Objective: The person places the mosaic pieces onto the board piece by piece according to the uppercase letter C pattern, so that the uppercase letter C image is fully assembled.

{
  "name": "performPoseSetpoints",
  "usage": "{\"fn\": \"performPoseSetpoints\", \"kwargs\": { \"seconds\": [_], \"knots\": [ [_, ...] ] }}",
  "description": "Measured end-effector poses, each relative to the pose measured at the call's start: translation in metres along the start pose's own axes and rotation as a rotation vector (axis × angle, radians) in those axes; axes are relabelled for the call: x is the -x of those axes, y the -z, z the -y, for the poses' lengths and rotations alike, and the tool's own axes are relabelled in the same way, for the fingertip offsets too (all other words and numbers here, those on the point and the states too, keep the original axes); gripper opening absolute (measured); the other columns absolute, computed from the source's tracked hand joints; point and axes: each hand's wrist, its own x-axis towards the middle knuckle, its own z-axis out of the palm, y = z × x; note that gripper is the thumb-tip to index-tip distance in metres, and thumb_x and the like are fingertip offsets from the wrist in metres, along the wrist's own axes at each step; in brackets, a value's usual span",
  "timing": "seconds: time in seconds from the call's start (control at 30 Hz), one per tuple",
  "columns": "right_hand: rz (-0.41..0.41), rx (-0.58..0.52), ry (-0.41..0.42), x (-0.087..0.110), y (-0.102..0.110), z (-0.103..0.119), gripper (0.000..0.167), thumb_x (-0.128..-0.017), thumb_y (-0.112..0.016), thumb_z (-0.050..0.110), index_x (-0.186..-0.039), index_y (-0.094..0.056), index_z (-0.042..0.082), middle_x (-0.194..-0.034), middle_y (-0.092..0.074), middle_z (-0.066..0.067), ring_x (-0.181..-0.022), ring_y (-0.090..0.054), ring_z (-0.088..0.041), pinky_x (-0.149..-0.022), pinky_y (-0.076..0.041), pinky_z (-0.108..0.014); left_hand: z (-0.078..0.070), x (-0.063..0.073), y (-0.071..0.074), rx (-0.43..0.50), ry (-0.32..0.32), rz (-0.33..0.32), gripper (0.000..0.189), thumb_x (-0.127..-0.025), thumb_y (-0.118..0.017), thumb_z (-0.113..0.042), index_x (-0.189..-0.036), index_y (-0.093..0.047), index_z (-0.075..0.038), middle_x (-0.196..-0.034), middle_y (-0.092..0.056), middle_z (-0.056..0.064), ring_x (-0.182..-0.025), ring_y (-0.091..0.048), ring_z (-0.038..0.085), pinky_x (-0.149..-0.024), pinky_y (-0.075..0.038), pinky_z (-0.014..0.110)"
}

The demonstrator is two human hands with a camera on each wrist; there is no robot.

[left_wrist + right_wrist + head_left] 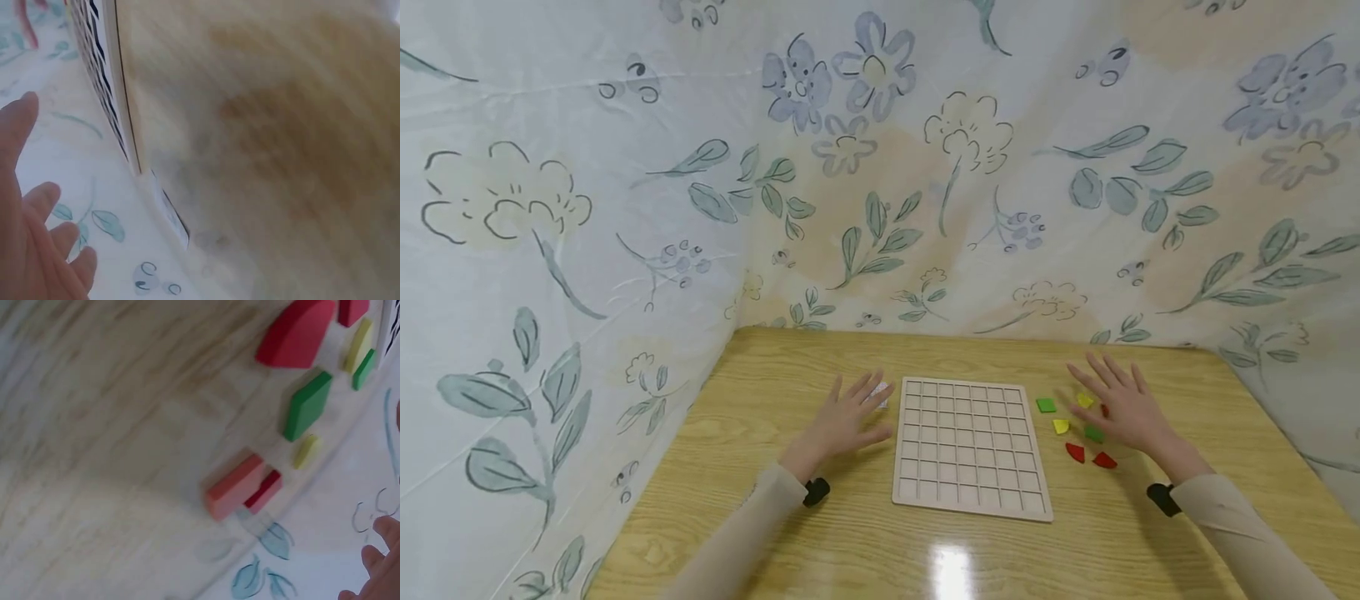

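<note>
My left hand (844,421), fingers spread and holding nothing, hovers over the table just left of a pale wooden grid board (973,511). Behind its fingertips lies a small white patterned card (882,395), partly hidden. To the board's right my right hand (1126,412) is raised with spread fingers above several small coloured pieces. Among them are a green piece (1046,405), a yellow piece (1060,427) and a red quarter-round piece (1074,452). The right wrist view shows a salmon-coloured block (234,487) beside a smaller red one (264,491); that hand (382,569) is apart from them.
The wood-grain table (820,542) reaches back to a floral cloth (880,208), which also hangs along the left and right sides. Each wrist wears a black strapped device, such as the left wrist device (816,492). Light glares on the table's front.
</note>
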Motion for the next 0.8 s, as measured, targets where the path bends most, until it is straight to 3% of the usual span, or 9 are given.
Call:
{"fn": "performPoseSetpoints", "kwargs": {
  "seconds": [0.2,0.37,0.53,0.8],
  "knots": [
    [0.063,-0.004,-0.066,0.003,-0.005,-0.013,0.07,-0.082,-0.068,0.035,-0.143,-0.038,0.02,-0.142,-0.033,-0.026,-0.127,-0.027,-0.049,-0.103,-0.013,-0.067,-0.007,0.007,-0.009,0.088,-0.005,0.042,0.074,-0.09,-0.046,-0.057,-0.149,-0.022,-0.02,-0.155,-0.014,0.006,-0.142,-0.015,0.025,-0.111,-0.003,0.06],
    [0.102,-0.012,-0.113,0.003,-0.006,-0.02,0.061,-0.084,-0.068,0.035,-0.137,-0.045,0.015,-0.13,-0.043,-0.026,-0.113,-0.038,-0.048,-0.088,-0.026,-0.068,-0.014,0.017,-0.013,0.137,-0.016,0.048,0.074,-0.09,-0.048,-0.055,-0.149,-0.022,-0.018,-0.155,-0.014,0.007,-0.142,-0.016,0.027,-0.111,-0.003,0.06],
    [0.132,-0.026,-0.117,0.001,-0.007,-0.027,0.056,-0.084,-0.069,0.031,-0.133,-0.051,0.011,-0.117,-0.05,-0.02,-0.102,-0.045,-0.042,-0.081,-0.031,-0.064,-0.022,0.027,-0.015,0.179,-0.015,0.076,0.074,-0.09,-0.049,-0.054,-0.149,-0.021,-0.02,-0.156,-0.013,0.006,-0.142,-0.016,0.026,-0.111,-0.002,0.059],
    [0.182,-0.056,-0.099,-0.002,-0.012,-0.039,0.049,-0.083,-0.069,0.025,-0.128,-0.056,0.012,-0.113,-0.052,-0.02,-0.098,-0.046,-0.039,-0.079,-0.031,-0.061,-0.03,0.034,-0.016,0.223,-0.005,0.135,0.074,-0.089,-0.049,-0.056,-0.149,-0.022,-0.021,-0.155,-0.017,0.007,-0.142,-0.017,0.026,-0.111,-0.006,0.06]
  ]
}}
